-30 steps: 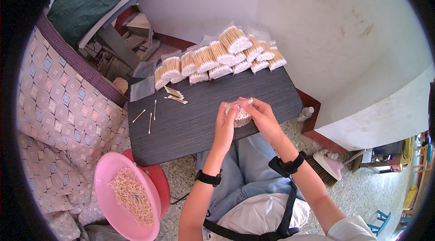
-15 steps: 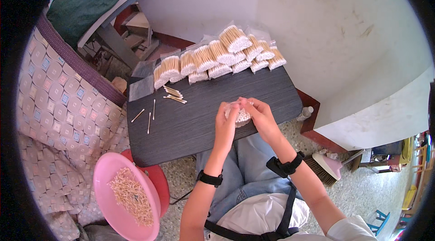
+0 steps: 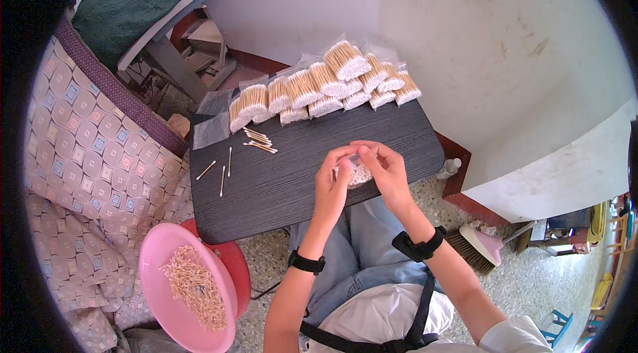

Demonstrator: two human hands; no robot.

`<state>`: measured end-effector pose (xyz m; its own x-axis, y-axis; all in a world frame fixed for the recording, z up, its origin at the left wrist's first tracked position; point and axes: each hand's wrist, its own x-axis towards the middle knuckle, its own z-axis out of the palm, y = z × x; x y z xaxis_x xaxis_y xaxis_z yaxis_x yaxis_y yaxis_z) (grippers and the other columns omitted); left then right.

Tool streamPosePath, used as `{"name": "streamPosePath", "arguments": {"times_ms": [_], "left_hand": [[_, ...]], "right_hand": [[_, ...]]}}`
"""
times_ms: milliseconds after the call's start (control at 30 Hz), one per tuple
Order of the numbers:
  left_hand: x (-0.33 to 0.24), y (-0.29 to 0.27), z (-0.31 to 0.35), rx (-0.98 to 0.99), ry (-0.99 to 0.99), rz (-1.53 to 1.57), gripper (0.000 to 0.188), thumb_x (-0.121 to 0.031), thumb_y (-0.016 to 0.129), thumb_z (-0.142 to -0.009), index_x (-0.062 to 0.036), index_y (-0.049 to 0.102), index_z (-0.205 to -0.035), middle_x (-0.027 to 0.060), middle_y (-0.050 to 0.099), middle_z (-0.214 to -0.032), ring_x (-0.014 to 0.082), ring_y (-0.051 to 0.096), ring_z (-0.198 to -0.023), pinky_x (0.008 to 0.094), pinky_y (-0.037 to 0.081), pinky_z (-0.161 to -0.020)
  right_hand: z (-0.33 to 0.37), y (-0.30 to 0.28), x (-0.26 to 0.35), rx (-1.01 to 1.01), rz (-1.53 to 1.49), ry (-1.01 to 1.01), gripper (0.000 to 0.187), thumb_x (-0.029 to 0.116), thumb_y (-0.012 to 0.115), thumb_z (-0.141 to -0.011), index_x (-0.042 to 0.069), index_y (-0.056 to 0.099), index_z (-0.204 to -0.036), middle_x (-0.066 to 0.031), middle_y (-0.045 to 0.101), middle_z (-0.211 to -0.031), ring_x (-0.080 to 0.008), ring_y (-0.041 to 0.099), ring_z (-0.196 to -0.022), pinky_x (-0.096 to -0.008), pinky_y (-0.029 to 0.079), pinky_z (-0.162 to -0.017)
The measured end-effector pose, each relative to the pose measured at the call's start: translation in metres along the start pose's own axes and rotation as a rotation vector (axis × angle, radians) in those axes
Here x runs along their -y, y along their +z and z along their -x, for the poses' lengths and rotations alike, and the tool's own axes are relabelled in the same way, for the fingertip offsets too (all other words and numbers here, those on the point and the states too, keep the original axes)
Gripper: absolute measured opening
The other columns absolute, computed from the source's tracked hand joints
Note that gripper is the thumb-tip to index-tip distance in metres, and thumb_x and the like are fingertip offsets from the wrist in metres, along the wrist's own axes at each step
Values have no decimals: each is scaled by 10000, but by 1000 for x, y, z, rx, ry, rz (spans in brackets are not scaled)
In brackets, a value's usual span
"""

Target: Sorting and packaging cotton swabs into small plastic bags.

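Over the near edge of the dark table (image 3: 286, 187), my left hand (image 3: 333, 174) and my right hand (image 3: 387, 167) hold a clear bag of cotton swabs (image 3: 359, 176) between them. White swab tips face me through the plastic. Both hands are closed around the bag, with fingers and thumbs meeting near its top; the fingers partly hide the bag's upper part. Filled bags of cotton swabs (image 3: 306, 87) are stacked along the table's far side. Loose cotton swabs (image 3: 259, 140) lie in a small group to the left, with several single ones nearer the left edge.
Flat empty plastic bags (image 3: 211, 130) lie at the table's far left corner. A pink basin (image 3: 154, 286) of loose swabs stands on a red stool (image 3: 236, 273) at lower left. Patterned cloth (image 3: 100, 134) hangs at left. A small bottle (image 3: 449, 168) and broom (image 3: 480, 248) are on the floor at right.
My fingers have shifted at the bag's top, and my hands have come together over it. The bag stays in nearly the same place. The whole view has moved slightly.
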<state>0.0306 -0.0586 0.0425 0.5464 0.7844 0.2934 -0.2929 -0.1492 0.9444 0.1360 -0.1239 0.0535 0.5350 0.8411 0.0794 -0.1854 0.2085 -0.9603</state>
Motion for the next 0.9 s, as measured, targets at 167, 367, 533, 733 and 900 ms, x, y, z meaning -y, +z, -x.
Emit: {"name": "streamPosePath", "arguments": {"times_ms": [167, 367, 533, 733, 900], "left_hand": [[0, -14, 0, 38, 121, -225, 206, -169, 632, -918, 6, 666, -1022, 79, 686, -990, 132, 617, -911, 273, 471, -816], [0, -16, 0, -187, 21, -171, 186, -164, 651, -907, 17, 693, -891, 56, 686, -804, 83, 588, -741, 234, 454, -680], [4, -13, -2, -271, 73, -208, 221, -146, 607, -939, 10, 643, -787, 1, 596, -687, 44, 483, -662, 213, 396, -601], [-6, -4, 1, -343, 56, -26, 187, -180, 585, -962, -8, 652, -939, -14, 628, -862, 25, 512, -756, 196, 403, -670], [-7, -13, 9, -224, -105, 43, 216, -148, 592, -953, 7, 624, -1100, 24, 644, -971, 57, 571, -834, 202, 444, -740]], "right_hand": [[0, -4, -6, 20, -46, -68, 225, 215, 557, -977, 14, 595, -883, -85, 642, -1095, -81, 559, -935, -252, 449, -831], [5, 8, 2, 127, -73, -87, 163, 132, 630, -922, -2, 616, -1014, -68, 641, -1054, -94, 576, -947, -265, 456, -861], [1, 3, -16, 116, 21, -118, 204, 81, 672, -881, -12, 619, -1055, -48, 642, -1014, -101, 586, -936, -265, 465, -857], [5, 3, -17, 114, -29, -63, 172, 50, 672, -871, -3, 603, -1019, -32, 639, -977, -94, 586, -902, -256, 469, -820], [12, 4, -23, 126, -184, 74, 152, 49, 647, -884, 22, 575, -1014, -20, 629, -960, -81, 575, -888, -250, 462, -805]]}}
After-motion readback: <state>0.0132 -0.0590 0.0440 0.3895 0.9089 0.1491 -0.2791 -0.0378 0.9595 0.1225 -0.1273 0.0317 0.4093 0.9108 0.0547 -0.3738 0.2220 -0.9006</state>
